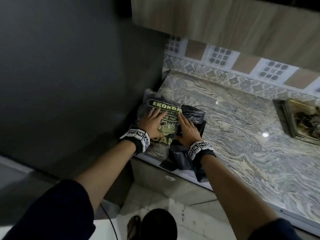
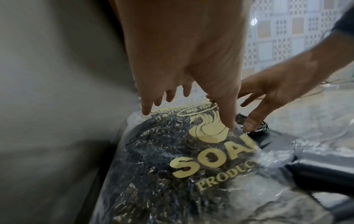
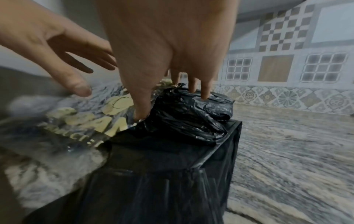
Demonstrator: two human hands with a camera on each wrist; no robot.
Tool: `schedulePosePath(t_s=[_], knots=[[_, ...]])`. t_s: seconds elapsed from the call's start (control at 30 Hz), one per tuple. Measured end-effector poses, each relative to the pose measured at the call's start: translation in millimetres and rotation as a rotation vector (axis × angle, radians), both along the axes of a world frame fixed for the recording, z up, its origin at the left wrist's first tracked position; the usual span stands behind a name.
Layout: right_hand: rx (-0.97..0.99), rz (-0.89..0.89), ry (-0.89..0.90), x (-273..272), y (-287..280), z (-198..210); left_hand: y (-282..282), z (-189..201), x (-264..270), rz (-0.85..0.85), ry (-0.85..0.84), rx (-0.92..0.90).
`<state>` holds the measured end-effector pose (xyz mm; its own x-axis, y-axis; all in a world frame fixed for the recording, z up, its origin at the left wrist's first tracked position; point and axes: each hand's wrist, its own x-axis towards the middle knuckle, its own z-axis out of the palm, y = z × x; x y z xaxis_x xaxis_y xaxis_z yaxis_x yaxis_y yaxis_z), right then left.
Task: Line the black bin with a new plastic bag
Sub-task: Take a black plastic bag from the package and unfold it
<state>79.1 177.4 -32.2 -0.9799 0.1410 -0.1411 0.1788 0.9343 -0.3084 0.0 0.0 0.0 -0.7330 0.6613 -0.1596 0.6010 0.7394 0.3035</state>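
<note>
A clear-wrapped pack of black plastic bags (image 1: 162, 105) with gold print lies at the left end of the marble counter (image 1: 242, 144), against a dark appliance. My left hand (image 1: 153, 121) rests on the pack (image 2: 172, 151) with its fingers straight and spread. A loose black bag (image 1: 193, 113) spills from the pack's right side, crumpled on top, and hangs over the counter's front edge. My right hand (image 1: 187, 129) lies on that bag (image 3: 191, 121), fingers straight on the crumpled part, thumb pressed down at the pack's edge (image 3: 76, 124). I cannot make out a black bin for certain.
The tall dark grey appliance (image 1: 69, 84) fills the left. A wooden cabinet (image 1: 225, 23) hangs overhead, above a tiled backsplash (image 1: 259, 71). A framed object (image 1: 301, 122) lies at the counter's right. On the floor below are a sandal (image 1: 133, 226) and a dark rounded shape (image 1: 158, 224).
</note>
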Motion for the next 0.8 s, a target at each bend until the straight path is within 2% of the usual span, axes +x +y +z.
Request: schedulePosePath(t_s=[0.27, 0.53, 0.8], knots=[[-0.078, -0.099, -0.063, -16.8, -7.1, -26.2, 3.9, -43.9, -28.0, -0.062, -0.066, -0.202], [-0.105, -0.237, 0.122, -18.9, -19.0, -31.9, -1.6, -61.1, -35.9, -0.059, -0.057, -0.151], [-0.123, -0.318, 0.163, -1.8, -12.8, -28.1, -4.6, -60.9, -31.9, -0.027, -0.041, -0.126]])
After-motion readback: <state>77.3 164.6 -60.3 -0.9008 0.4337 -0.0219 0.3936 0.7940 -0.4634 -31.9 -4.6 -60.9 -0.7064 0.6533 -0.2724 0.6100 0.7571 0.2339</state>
